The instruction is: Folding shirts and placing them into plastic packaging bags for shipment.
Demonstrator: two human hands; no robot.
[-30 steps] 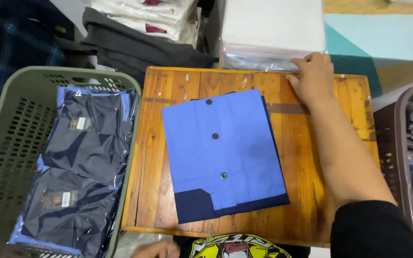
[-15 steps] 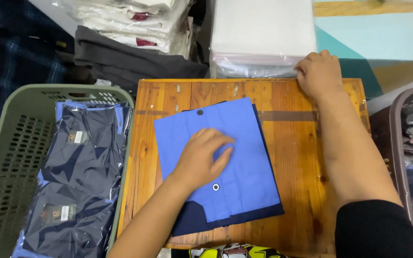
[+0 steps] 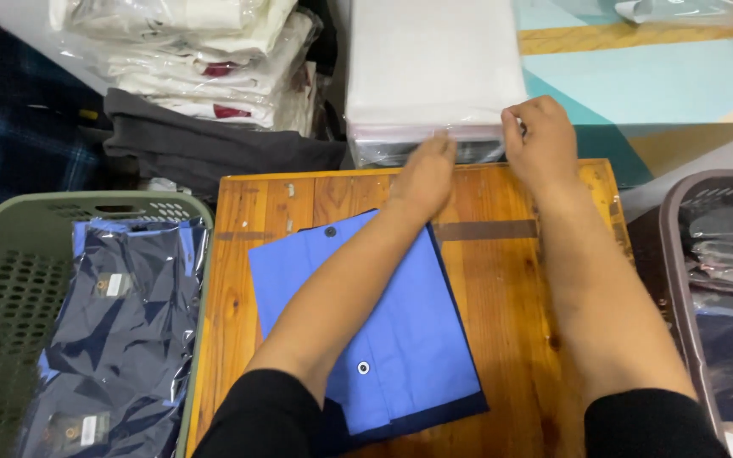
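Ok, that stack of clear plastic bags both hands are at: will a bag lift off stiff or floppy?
Probably floppy: the stack of clear bags looks like thin film, so a single sheet should droop from the left hand and right hand. Likely slippery too, given the glossy front edge. One bag should be very light and may cling to the next.

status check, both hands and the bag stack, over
Left hand and right hand at front edge of clear bag stack. Folded blue shirt under left forearm. Nothing blocking.

A wooden desk (image 3: pixel 519 288) — taped across — carries a folded blue shirt (image 3: pixel 409 339) lying flat near its middle.
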